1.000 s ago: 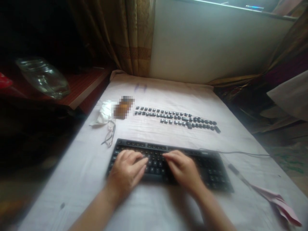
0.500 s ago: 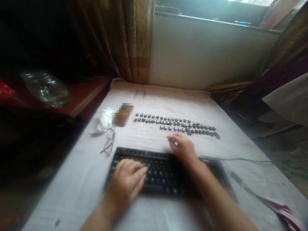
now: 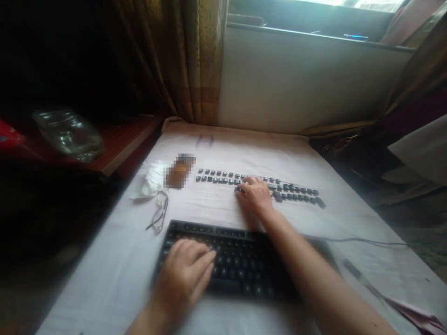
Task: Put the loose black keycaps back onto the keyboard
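Observation:
A black keyboard [image 3: 230, 279] lies on the cloth-covered table in front of me. My left hand [image 3: 186, 270] rests over its left part with fingers bent down and close together, pressed on the keys. Beyond the keyboard, loose black keycaps [image 3: 300, 197] are set out in rows on the cloth. My right hand [image 3: 254, 193] reaches across to these rows, its thumb and fingers closing at a keycap [image 3: 238, 189] near the left end of the nearest row. The hand covers several keycaps in the middle, and my right forearm hides the right part of the keyboard.
Eyeglasses [image 3: 159, 214], crumpled white tissue [image 3: 152, 181] and a pixelated brown item [image 3: 179, 172] lie on the left. A cable [image 3: 359, 240] runs off right, near a thin brush-like tool [image 3: 352, 269] and pink cloth [image 3: 415, 314]. A glass jar [image 3: 70, 135] lies on a wooden shelf [image 3: 122, 146].
My right hand has moved forward from above the keyboard's back edge to the keycap rows. My left hand stays on the keyboard. The view has shifted slightly.

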`<act>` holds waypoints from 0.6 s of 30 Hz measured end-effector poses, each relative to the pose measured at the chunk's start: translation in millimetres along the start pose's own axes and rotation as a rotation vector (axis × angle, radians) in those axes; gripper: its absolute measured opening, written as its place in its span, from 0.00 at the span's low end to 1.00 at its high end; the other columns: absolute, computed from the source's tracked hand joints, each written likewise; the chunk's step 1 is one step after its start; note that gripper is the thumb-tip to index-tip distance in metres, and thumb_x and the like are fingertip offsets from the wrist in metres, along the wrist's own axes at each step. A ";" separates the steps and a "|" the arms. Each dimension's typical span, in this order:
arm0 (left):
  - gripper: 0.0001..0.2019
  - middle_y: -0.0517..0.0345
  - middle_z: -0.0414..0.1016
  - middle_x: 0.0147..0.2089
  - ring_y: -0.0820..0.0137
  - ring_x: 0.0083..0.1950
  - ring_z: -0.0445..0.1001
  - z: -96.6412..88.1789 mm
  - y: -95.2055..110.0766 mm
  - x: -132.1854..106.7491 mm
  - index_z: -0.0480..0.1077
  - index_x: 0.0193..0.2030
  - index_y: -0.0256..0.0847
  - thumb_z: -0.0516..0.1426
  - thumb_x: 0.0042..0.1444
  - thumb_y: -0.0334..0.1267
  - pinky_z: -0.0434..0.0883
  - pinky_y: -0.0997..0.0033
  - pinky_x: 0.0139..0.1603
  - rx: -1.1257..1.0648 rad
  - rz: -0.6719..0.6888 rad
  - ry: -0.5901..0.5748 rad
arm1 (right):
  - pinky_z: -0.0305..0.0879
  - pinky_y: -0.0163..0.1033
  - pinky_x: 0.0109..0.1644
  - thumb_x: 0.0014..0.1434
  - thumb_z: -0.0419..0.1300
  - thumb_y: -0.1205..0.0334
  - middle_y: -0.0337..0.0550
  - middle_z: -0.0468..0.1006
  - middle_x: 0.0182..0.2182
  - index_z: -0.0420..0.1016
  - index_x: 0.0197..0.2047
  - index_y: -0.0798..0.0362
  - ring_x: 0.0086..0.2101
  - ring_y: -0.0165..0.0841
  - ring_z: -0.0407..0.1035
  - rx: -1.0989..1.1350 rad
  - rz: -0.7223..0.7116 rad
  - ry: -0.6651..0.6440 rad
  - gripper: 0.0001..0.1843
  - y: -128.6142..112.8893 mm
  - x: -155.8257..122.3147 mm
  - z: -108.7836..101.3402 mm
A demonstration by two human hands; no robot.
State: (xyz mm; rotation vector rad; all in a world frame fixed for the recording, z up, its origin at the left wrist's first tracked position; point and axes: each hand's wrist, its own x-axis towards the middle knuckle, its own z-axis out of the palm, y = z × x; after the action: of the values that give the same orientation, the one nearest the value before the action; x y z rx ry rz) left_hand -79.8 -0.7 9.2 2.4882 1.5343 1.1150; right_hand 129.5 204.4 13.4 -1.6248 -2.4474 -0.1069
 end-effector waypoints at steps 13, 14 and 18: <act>0.10 0.55 0.76 0.42 0.64 0.46 0.70 -1.5 1.8 0.7 0.76 0.47 0.42 0.54 0.63 0.31 0.66 0.59 0.53 -0.008 -0.015 -0.013 | 0.59 0.47 0.52 0.63 0.57 0.64 0.53 0.77 0.51 0.80 0.42 0.56 0.50 0.46 0.66 -0.006 -0.028 -0.009 0.11 -11.8 -0.2 -7.3; 0.10 0.55 0.76 0.42 0.64 0.46 0.70 -1.4 1.7 0.3 0.76 0.47 0.42 0.54 0.63 0.31 0.66 0.59 0.53 -0.006 -0.014 -0.017 | 0.59 0.47 0.52 0.63 0.57 0.63 0.53 0.77 0.51 0.80 0.43 0.55 0.50 0.45 0.66 0.013 -0.019 0.014 0.11 -12.1 -4.7 -10.8; 0.11 0.54 0.76 0.43 0.64 0.47 0.71 -0.9 0.6 -0.7 0.76 0.47 0.42 0.54 0.63 0.32 0.66 0.58 0.54 0.005 -0.009 -0.030 | 0.65 0.44 0.50 0.63 0.58 0.63 0.49 0.79 0.45 0.78 0.40 0.52 0.47 0.41 0.70 0.288 -0.034 0.128 0.07 -19.9 -44.1 -28.3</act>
State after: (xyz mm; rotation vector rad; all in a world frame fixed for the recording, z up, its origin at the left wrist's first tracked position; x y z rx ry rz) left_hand -80.1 -1.9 9.7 2.4866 1.5405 1.0688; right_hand 131.3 151.9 32.9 -1.4095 -2.2718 0.1272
